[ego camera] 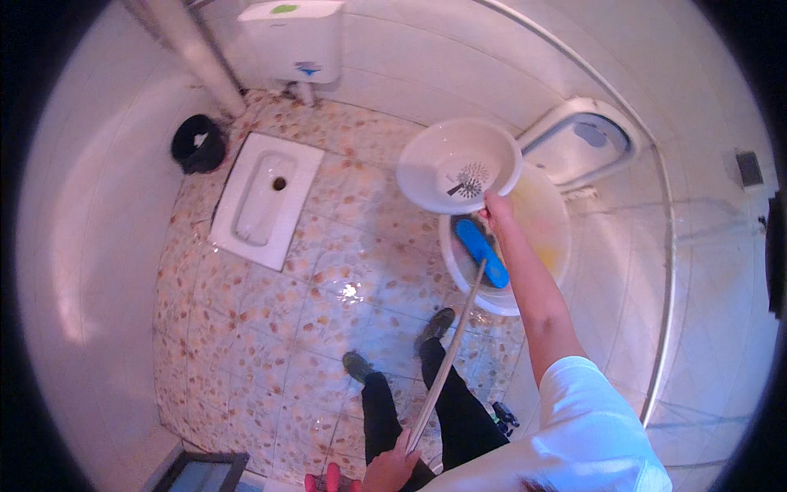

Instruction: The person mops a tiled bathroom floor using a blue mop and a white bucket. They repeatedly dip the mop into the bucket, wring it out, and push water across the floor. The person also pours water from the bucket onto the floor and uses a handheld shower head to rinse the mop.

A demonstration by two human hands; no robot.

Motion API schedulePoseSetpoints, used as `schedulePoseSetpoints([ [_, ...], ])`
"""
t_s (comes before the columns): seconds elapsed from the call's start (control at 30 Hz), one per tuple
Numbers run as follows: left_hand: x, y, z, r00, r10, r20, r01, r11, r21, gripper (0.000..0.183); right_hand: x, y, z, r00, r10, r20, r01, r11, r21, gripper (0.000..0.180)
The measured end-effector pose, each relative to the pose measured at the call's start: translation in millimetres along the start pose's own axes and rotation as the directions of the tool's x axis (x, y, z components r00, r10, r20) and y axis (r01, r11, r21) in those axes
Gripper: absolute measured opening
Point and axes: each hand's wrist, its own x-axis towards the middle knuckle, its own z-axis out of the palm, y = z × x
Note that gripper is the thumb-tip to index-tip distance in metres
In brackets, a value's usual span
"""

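My right hand (497, 210) grips the near rim of a white plastic basin (430, 169), which bears a dark dotted print inside and tilts over a larger tub. Low in the view, my left hand (393, 464) is closed around the pole of a long-handled floor brush (446, 363). The brush's blue head (473, 246) rests in or over the large pale tub (556, 215), beneath the basin and my right forearm. What lies inside the tub is blurred, with yellowish and pinkish tints.
A white squat toilet (246, 209) is set in the wet, pebble-patterned tile floor (264, 320). Beside it stands a black bin (198, 147). A cistern (295, 43) hangs on the back wall. A washboard-like white plastic board (578, 144) leans behind the tub.
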Motion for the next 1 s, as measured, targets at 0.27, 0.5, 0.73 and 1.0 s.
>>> schedulePoseSetpoints([
  [0.27,35.9,86.0,-17.8,0.960,-0.107,0.260,0.219,0.864,-0.453,0.048,-34.5,117.2,-306.7,0.934,0.340,0.110,-0.356,0.856,0.375,0.011],
  [0.5,70.3,199.1,-50.9,0.907,-0.308,0.285,0.374,0.903,-0.213,0.050,-175.8,180.1,-407.2,0.815,0.576,-0.059,-0.404,0.638,0.655,0.021],
  [0.73,136.0,201.2,-77.8,0.877,-0.409,0.251,0.414,0.910,0.037,0.038,-252.3,230.3,-448.7,0.782,0.595,-0.185,-0.144,0.461,0.876,0.025],
  [1.0,128.6,374.9,-60.7,0.769,-0.622,0.146,0.594,0.780,0.195,0.026,-382.0,249.5,-359.1,0.346,0.878,-0.330,-0.091,0.382,0.920,0.020],
])
